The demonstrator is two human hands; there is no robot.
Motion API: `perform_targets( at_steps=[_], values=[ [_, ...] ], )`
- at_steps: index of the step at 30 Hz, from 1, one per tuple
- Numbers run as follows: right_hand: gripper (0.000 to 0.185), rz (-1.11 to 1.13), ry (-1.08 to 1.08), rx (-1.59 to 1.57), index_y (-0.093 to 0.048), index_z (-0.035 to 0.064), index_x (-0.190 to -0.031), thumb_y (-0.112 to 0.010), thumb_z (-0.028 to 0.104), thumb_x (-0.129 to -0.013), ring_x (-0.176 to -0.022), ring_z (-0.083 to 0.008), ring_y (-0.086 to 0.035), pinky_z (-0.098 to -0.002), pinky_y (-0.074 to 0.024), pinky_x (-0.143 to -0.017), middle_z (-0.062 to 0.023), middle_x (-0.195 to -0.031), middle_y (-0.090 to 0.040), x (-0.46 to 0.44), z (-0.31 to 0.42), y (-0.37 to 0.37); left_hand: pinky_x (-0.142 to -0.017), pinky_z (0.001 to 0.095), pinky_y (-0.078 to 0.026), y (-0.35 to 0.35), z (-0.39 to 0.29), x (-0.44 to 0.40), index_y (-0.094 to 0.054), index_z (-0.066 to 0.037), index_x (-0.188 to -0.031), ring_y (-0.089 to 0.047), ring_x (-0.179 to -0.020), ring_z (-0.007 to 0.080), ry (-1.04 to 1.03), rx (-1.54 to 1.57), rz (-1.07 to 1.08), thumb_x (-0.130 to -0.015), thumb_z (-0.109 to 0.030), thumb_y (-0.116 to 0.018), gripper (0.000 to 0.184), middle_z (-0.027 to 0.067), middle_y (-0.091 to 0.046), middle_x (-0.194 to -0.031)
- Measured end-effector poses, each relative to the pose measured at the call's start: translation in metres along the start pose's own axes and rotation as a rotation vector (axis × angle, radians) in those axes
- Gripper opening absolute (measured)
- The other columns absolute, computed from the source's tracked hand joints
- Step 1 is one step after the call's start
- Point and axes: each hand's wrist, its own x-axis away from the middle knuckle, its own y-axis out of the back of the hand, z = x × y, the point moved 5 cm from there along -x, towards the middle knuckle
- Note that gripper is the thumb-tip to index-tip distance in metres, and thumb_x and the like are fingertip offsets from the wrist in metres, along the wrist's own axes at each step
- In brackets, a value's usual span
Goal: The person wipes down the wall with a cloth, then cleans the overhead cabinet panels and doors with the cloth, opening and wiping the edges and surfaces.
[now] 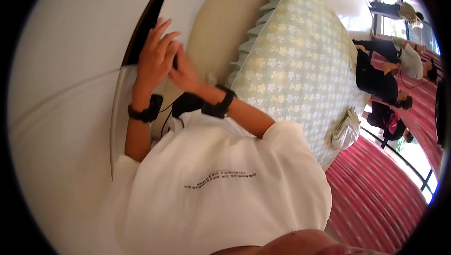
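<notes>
Head view, left hand (pixel 154 60) fingers spread, right hand (pixel 186 75) blurred (can't tell grip), dark object (pixel 175 61) between, shirt lettering (pixel 221 178) illegible.

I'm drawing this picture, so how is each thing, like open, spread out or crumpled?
Left hand: fingers stretched.
Right hand: blurred, close to the left, grip unclear.
Small dark thing: between the hands, mostly hidden.
Left wristband: strapped on.
Right wristband: strapped on.
White shirt: worn, creased.
Flowered cover: spread out, ruffled at one edge.
Pale bundle: crumpled, lying on the cover.
Red striped cloth: in folds.
</notes>
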Motion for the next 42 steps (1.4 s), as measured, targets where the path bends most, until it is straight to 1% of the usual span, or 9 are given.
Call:
perform_targets(
  at_steps=[8,17,23,25,28,30,34,38,42],
  values=[
    [0.051,-0.142,0.356,0.112,-0.042,-0.0007,-0.142,-0.058,0.006,-0.094,-0.111,-0.0393,-0.060,-0.0416,-0.0496,-0.092,-0.0237,-0.126,-0.057,-0.063,-0.034,0.029,-0.116,0.0497,-0.034,-0.013,0.002,0.005,-0.059,-0.008,-0.132,-0.039,-0.143,0.0328,-0.055,-0.182,-0.086,-0.100,-0.029,-0.058,0.038,0.0122,-0.048,-0.149],
    [0.062,-0.110,0.325,0.305,-0.035,-0.0038,-0.148,-0.061,0.012,-0.094,-0.133,-0.0460,-0.045,-0.0464,-0.0370,-0.111,-0.0298,-0.143,-0.046,-0.188,-0.078,0.082,-0.119,0.0464,-0.032,-0.021,0.013,0.010,-0.066,-0.008,-0.121,-0.035,-0.146,0.0233,0.061,-0.339,-0.046,-0.095,-0.016,-0.062,0.028,0.0053,-0.045,-0.152],
    [0.064,-0.106,0.216,0.347,-0.033,-0.0030,-0.148,-0.061,0.012,-0.092,-0.127,-0.0447,-0.050,-0.0456,-0.0397,-0.108,-0.0298,-0.137,-0.050,-0.287,-0.079,0.117,-0.119,0.0459,-0.033,-0.021,0.025,0.012,-0.068,-0.009,-0.118,-0.035,-0.146,0.0219,0.172,-0.466,-0.003,-0.092,-0.008,-0.058,0.028,0.0027,-0.046,-0.151],
    [0.065,-0.072,0.181,0.321,-0.032,-0.0025,-0.148,-0.061,0.011,-0.092,-0.124,-0.0452,-0.051,-0.0459,-0.0406,-0.107,-0.0299,-0.136,-0.049,-0.292,-0.067,0.115,-0.119,0.0461,-0.034,-0.017,0.022,0.011,-0.068,-0.008,-0.116,-0.036,-0.145,0.0227,0.198,-0.492,-0.190,-0.089,-0.005,-0.060,0.028,0.0032,-0.050,-0.147],
    [0.063,-0.081,0.411,0.344,-0.036,0.0003,-0.148,-0.061,0.011,-0.092,-0.117,-0.0464,-0.054,-0.0468,-0.0437,-0.103,-0.0297,-0.134,-0.048,-0.267,-0.029,0.112,-0.118,0.0467,-0.035,-0.018,0.011,0.005,-0.067,-0.005,-0.114,-0.038,-0.144,0.0246,0.345,-0.507,-0.211,-0.087,-0.003,-0.061,0.028,0.0057,-0.052,-0.142],
    [0.061,0.179,0.678,0.543,-0.041,0.0040,-0.147,-0.063,0.010,-0.090,-0.113,-0.0461,-0.054,-0.0471,-0.0457,-0.100,-0.0290,-0.133,-0.048,-0.229,-0.002,0.095,-0.118,0.0464,-0.035,-0.023,0.008,0.005,-0.067,-0.005,-0.114,-0.038,-0.144,0.0257,0.422,-0.499,-0.244,-0.086,-0.002,-0.062,0.028,0.0068,-0.053,-0.142],
    [0.061,0.363,0.549,0.473,-0.046,0.0075,-0.145,-0.066,0.009,-0.087,-0.118,-0.0462,-0.053,-0.0479,-0.0464,-0.100,-0.0289,-0.134,-0.047,-0.206,0.010,0.082,-0.116,0.0453,-0.038,-0.026,0.006,0.014,-0.065,-0.002,-0.113,-0.039,-0.142,0.0279,0.495,-0.482,-0.338,-0.085,0.000,-0.061,0.029,0.0095,-0.051,-0.143],
    [0.061,0.219,0.672,0.597,-0.048,0.0031,-0.141,-0.070,0.010,-0.085,-0.123,-0.0444,-0.052,-0.0471,-0.0445,-0.104,-0.0260,-0.132,-0.053,-0.249,0.002,0.105,-0.113,0.0430,-0.040,-0.026,0.000,0.025,-0.065,-0.002,-0.112,-0.039,-0.142,0.0269,0.600,-0.481,-0.356,-0.086,0.000,-0.060,0.027,0.0101,-0.048,-0.146],
    [0.062,0.159,0.571,0.600,-0.048,0.0012,-0.141,-0.070,0.014,-0.084,-0.121,-0.0442,-0.054,-0.0462,-0.0444,-0.104,-0.0257,-0.129,-0.056,-0.266,-0.003,0.107,-0.113,0.0457,-0.038,-0.052,0.011,0.037,-0.065,-0.002,-0.113,-0.036,-0.145,0.0248,0.655,-0.550,-0.401,-0.084,-0.001,-0.060,0.029,0.0091,-0.041,-0.154]
  ],
)
